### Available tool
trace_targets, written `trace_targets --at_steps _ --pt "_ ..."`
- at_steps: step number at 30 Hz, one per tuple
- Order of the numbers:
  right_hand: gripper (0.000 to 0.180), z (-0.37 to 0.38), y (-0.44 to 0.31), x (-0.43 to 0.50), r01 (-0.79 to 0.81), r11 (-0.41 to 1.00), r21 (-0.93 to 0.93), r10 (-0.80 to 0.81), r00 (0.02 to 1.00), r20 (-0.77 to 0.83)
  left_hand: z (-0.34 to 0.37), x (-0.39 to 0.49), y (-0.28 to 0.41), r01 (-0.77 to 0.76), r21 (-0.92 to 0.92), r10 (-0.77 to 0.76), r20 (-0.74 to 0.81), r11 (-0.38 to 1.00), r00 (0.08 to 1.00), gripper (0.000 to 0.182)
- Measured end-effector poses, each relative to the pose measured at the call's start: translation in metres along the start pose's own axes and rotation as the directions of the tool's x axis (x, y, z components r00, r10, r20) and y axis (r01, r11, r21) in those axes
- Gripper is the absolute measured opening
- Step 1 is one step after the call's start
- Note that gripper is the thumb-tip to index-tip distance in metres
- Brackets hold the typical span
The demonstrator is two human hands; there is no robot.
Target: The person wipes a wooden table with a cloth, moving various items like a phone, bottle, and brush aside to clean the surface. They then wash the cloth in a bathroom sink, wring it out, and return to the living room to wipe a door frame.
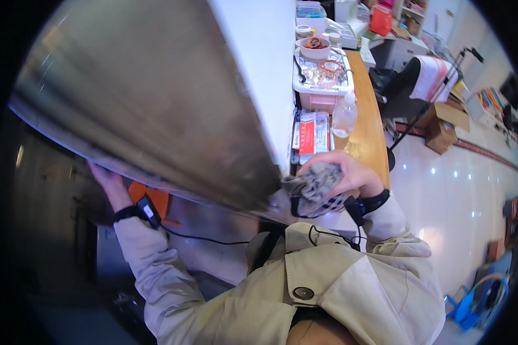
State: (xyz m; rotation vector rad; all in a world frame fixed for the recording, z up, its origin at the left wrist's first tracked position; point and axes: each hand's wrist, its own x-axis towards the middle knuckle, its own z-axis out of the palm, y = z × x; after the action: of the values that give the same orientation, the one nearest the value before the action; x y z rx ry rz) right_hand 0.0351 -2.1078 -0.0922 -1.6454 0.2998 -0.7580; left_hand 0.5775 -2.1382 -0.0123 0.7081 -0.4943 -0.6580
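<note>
A large brownish, shiny door-like panel (172,86) slants across the left and middle of the view. My left hand (105,179) is at its lower edge on the left. The fingers there go out of sight at the edge, so their grip is hidden. A crumpled grey patterned cloth (321,183) is bunched in my right hand (354,174). The cloth is beside the panel's near right corner; whether they touch I cannot tell. Both wrists wear black straps with small devices, and a black cable runs from the left one.
On the wooden counter (367,116) stand a clear plastic bottle (345,116), a red-and-white box (308,133) and a lidded storage box (321,100) with jewellery on it. A white wall (263,56) borders the panel. Rightward are a chair (397,82), a thin stand (427,105) and cardboard boxes (441,136).
</note>
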Motion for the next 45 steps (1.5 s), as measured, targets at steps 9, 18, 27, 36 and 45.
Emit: trace_targets --at_steps 9,18,27,36,45 --pt "0.063 0.131 -0.005 -0.003 -0.146 0.981 -0.125 0.035 0.773 -0.633 0.038 0.140 -0.074 0.217 0.096 -0.234 0.257 0.972 0.938 0.049" --pt "0.069 0.194 -0.004 -0.023 -0.144 0.988 -0.062 0.024 0.529 -0.848 0.099 0.162 -0.111 0.146 0.144 -0.194 0.423 0.979 0.885 0.049" --pt "0.072 0.200 0.007 -0.017 -0.157 0.988 -0.017 0.060 0.478 -0.876 0.151 0.121 -0.125 0.080 0.192 -0.164 0.473 0.978 0.866 0.050" --pt "0.071 0.211 0.012 -0.022 -0.145 0.988 0.045 0.096 0.368 -0.925 0.126 0.169 -0.114 0.099 0.185 -0.170 0.429 0.978 0.887 0.051" --pt "0.069 0.212 0.026 -0.028 -0.070 0.996 0.063 0.084 0.370 -0.925 0.107 0.190 -0.103 0.121 0.207 -0.196 0.395 0.971 0.898 0.051"
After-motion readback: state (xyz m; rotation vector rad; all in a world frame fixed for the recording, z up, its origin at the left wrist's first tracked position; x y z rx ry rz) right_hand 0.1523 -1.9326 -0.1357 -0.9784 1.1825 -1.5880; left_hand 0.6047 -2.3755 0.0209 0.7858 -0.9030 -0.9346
